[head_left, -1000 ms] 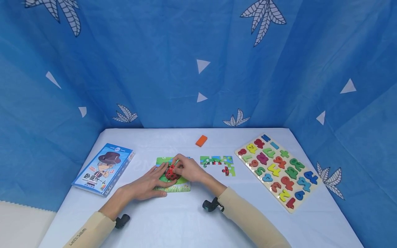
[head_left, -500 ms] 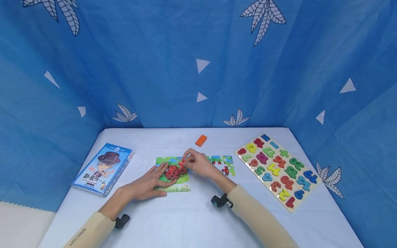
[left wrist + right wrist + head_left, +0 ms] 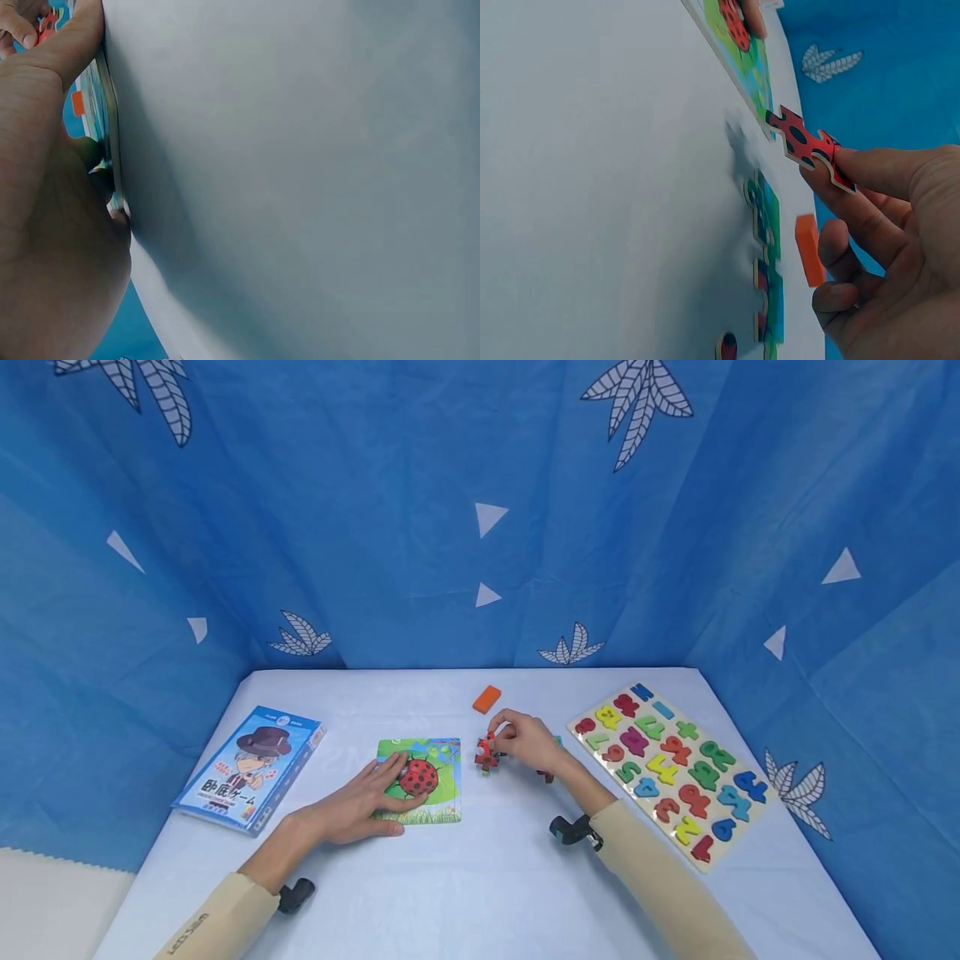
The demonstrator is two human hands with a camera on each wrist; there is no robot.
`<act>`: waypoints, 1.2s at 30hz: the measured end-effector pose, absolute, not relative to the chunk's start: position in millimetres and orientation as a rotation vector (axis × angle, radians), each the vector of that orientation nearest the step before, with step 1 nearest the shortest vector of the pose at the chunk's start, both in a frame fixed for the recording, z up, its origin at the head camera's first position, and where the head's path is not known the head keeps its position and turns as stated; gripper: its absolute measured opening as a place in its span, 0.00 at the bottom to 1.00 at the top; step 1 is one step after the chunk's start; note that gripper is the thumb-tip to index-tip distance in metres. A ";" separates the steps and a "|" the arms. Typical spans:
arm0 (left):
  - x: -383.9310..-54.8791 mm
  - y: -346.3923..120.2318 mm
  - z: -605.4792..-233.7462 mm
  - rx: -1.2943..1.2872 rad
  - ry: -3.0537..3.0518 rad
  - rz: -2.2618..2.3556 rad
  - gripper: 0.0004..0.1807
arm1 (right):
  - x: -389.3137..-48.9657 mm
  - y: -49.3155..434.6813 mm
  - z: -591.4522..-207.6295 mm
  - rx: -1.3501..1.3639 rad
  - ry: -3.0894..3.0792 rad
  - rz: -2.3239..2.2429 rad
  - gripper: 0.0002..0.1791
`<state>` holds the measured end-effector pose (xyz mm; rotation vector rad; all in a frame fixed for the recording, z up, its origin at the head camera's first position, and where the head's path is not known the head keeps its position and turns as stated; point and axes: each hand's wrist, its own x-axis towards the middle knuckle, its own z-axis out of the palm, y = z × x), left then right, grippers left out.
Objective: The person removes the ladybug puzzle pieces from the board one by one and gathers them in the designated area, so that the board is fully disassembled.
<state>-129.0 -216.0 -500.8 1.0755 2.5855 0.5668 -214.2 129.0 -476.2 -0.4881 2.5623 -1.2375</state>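
The left hand (image 3: 358, 803) lies with extended fingers on the left part of a green puzzle board (image 3: 447, 811) that shows a red ladybug. In the left wrist view, the board's edge (image 3: 112, 127) runs along the underside of that hand. To the right of the board, the right hand (image 3: 531, 745) pinches a red puzzle piece with black spots (image 3: 802, 141) between thumb and forefinger, and the piece casts a shadow on the table. Joined puzzle pieces (image 3: 769, 225) lie below the right hand, largely covered by it in the head view.
An orange block (image 3: 487, 699) sits farther back. A blue boxed game (image 3: 251, 768) stands on the left, and a board of colourful numbers (image 3: 702, 862) lies on the right. Blue cloth (image 3: 420, 543) hangs behind the white table (image 3: 450, 893).
The right hand has moved right, from over the puzzle board toward the loose pieces, carrying the red piece off the board. The left hand has stayed put.
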 end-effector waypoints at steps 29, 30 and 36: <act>-128.4 -216.5 -502.1 1.058 2.559 0.640 0.31 | -216.3 181.5 -473.7 -0.374 2.529 -1.020 0.05; -128.3 -216.5 -502.6 1.061 2.559 0.644 0.31 | -216.5 181.7 -473.7 -0.372 2.529 -1.012 0.05; -128.1 -216.9 -502.9 1.068 2.551 0.656 0.31 | -215.8 180.8 -474.9 -0.340 2.550 -0.967 0.03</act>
